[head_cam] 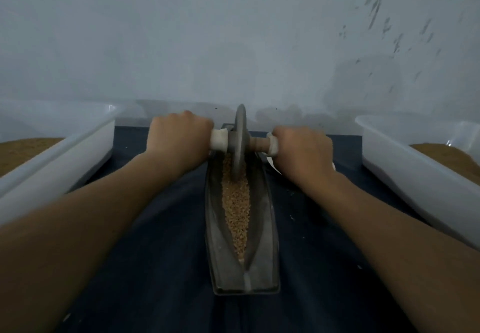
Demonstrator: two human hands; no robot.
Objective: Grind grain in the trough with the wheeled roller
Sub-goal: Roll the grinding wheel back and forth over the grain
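Left hand (179,135) and right hand (301,148) clamped on wheeled roller (240,140) handles, toward twelve o'clock of grain-filled trough (262,218).

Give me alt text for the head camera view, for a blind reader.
The left hand and right hand grip the handles of a wheeled roller, its disc standing in grain near the far end of a metal trough on a dark cloth. The left tray and right tray, both white, hold brown meal.

Bare left hand (179,135) and right hand (302,149), forearms uncovered to the frame edge.
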